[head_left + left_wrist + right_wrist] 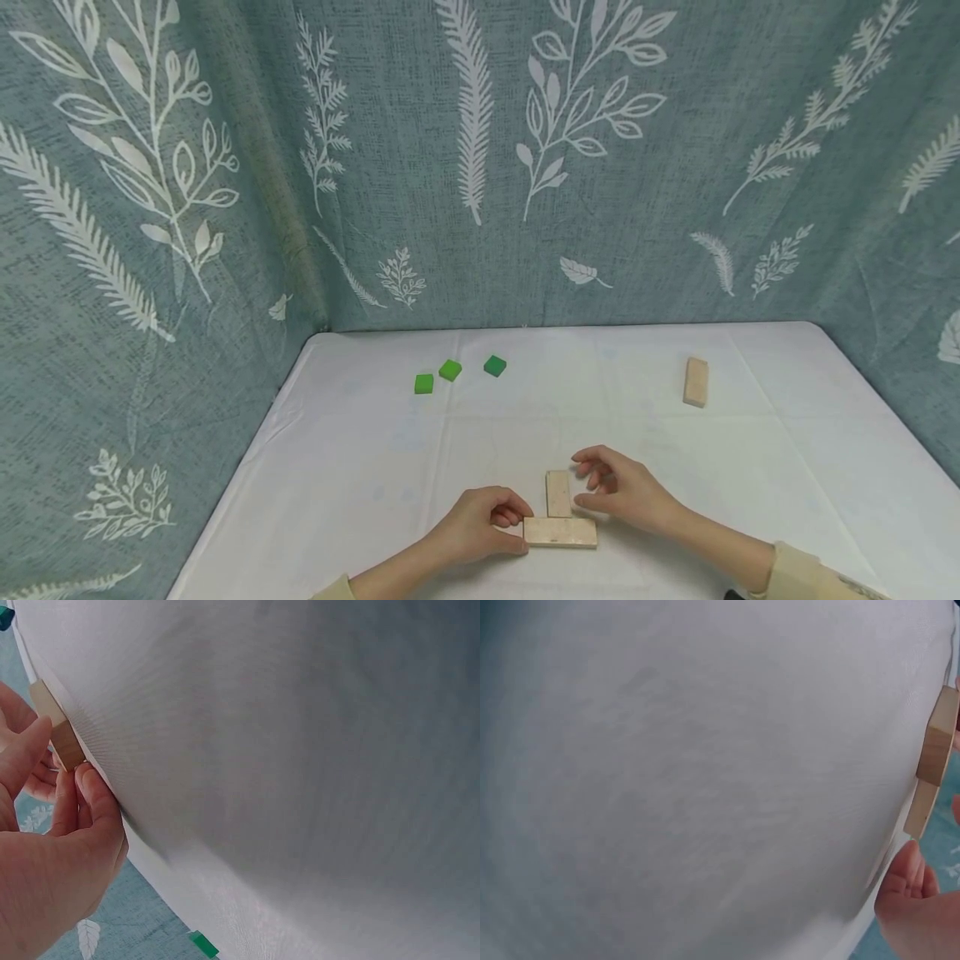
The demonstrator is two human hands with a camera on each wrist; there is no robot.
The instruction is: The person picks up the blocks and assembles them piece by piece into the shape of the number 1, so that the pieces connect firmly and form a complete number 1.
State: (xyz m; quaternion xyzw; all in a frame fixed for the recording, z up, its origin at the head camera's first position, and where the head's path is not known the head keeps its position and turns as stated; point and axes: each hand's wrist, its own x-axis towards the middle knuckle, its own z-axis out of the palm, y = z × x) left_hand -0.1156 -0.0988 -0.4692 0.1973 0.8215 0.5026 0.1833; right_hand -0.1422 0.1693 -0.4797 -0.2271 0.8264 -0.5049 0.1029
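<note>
Two pale wooden blocks meet in a T shape near the front of the table in the head view. The lower wooden block (560, 533) lies crosswise, and the upper wooden block (558, 493) points away from its far side. My left hand (483, 525) pinches the lower block's left end, thumb at the near corner and fingers at the far corner. Just right of the upper block, my right hand (626, 492) hovers with loosely bent fingers and holds nothing. The right wrist view shows the right hand (915, 907) beside the joined blocks, a small gap between.
Two light green blocks (424, 383) (450, 370) and a dark green block (495, 366) sit at the back left of the white-covered table (360, 467). Another wooden block (696, 382) lies at the back right. A patterned blue-green curtain (525, 275) surrounds the table.
</note>
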